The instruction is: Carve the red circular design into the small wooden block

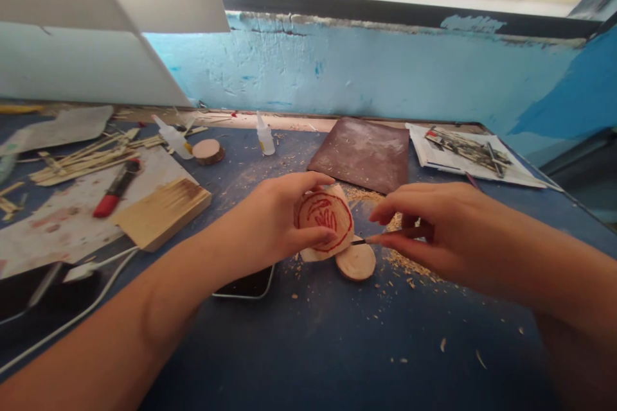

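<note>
My left hand (pixel 277 215) is closed on a pale piece of wood (pixel 341 217) marked with a red circle and red lines inside it. The thumb presses on the marked face and the fingers curl behind the top edge. A thin dark-tipped carving tool (pixel 359 242) is pinched in my right hand (pixel 434 228), its tip at the lower right edge of the marked wood; whether it touches cannot be made out. Just below the tip lies a round wooden disc (pixel 357 264), partly overlapped by the marked piece. Wood shavings (pixel 414 266) are scattered under my right hand.
A phone (pixel 248 286) lies under my left forearm. Leftward are a wood block (pixel 164 215), a red-and-black marker (pixel 116 189) and wooden sticks (pixel 81 160). Farther back stand glue bottles (pixel 266 138), a small wood slice (pixel 208 151), brown sandpaper (pixel 361 151) and paper holding tools (pixel 472 154).
</note>
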